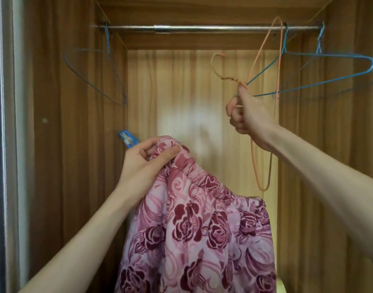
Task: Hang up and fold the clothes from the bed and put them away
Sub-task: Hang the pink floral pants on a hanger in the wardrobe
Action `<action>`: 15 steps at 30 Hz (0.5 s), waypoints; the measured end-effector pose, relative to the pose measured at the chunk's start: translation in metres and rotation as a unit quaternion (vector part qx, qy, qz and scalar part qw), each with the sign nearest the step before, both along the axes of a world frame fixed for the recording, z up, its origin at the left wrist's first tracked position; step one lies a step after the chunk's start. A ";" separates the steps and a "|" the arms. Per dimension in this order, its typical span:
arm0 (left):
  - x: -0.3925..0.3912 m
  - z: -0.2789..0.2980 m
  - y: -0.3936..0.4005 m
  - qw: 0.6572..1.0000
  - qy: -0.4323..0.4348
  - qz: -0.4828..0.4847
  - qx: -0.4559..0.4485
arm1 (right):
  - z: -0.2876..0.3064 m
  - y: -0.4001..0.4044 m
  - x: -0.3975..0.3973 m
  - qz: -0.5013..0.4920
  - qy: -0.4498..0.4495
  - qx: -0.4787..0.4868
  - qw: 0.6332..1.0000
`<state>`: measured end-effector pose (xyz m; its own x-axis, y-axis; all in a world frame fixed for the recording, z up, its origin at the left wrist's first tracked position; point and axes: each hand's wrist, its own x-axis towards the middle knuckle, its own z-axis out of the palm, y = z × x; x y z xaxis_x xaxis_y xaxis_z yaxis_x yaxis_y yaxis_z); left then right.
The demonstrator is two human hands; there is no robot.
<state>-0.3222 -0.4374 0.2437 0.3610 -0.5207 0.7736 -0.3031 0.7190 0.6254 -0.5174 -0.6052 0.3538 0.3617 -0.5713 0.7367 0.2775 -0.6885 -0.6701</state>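
Wardrobe (75, 123) fills the frame, wood-grain panels; its lower interior is hidden behind the cloth and both forearms, and its left edge blurs into a pale frame strip. No brand, label or writing readable anywhere.

Floral garment (194, 225) — lower centre, cut off by the bottom edge, so its type and full shape cannot be told. Pale pink ground, dark red rose print with swirls; bunched and gathered at the top, hanging in folds below.

Metal rail (202, 28) runs across the upper centre, a sleeve joint at its middle.

Blue wire hangers on the rail: one at upper left (90, 75), faint against the wood; a pair at upper right (329, 58), cut off by the right edge.

Orange wire hanger (263, 115) — right of centre, off the rail, its hook pointing left.

Right hand (248, 114) clenched around the orange hanger's neck.

Left hand (147, 157) grasps the garment's bunched top, thumb pressed over it.

Blue clothes peg (126, 139), centre left, partly hidden behind the left hand.
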 end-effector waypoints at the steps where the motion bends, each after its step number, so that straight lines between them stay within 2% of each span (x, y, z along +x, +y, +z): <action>1: 0.001 -0.001 0.000 1.000 0.004 -0.002 0.000 | -0.004 0.000 -0.003 -0.008 0.015 -0.014 1.000; 4: 0.001 -0.003 0.001 1.000 0.008 -0.004 -0.001 | -0.013 0.000 -0.009 -0.024 0.052 -0.013 0.998; 6: 0.000 -0.004 0.001 1.000 0.008 -0.003 -0.001 | -0.018 0.000 -0.013 -0.094 0.086 -0.026 0.992; 9: -0.002 -0.006 0.001 1.000 0.005 0.002 -0.003 | -0.023 -0.002 -0.018 -0.266 0.138 -0.106 0.948; 12: -0.006 -0.008 0.002 1.000 0.008 -0.008 -0.002 | -0.027 -0.001 -0.024 -0.390 0.141 -0.113 0.903; 14: -0.008 -0.008 0.002 1.000 0.006 -0.026 0.005 | -0.032 -0.004 -0.028 -0.436 0.128 -0.123 0.882; 15: -0.009 -0.009 0.002 0.999 0.001 -0.033 0.010 | -0.034 -0.006 -0.031 -0.426 0.126 -0.132 0.886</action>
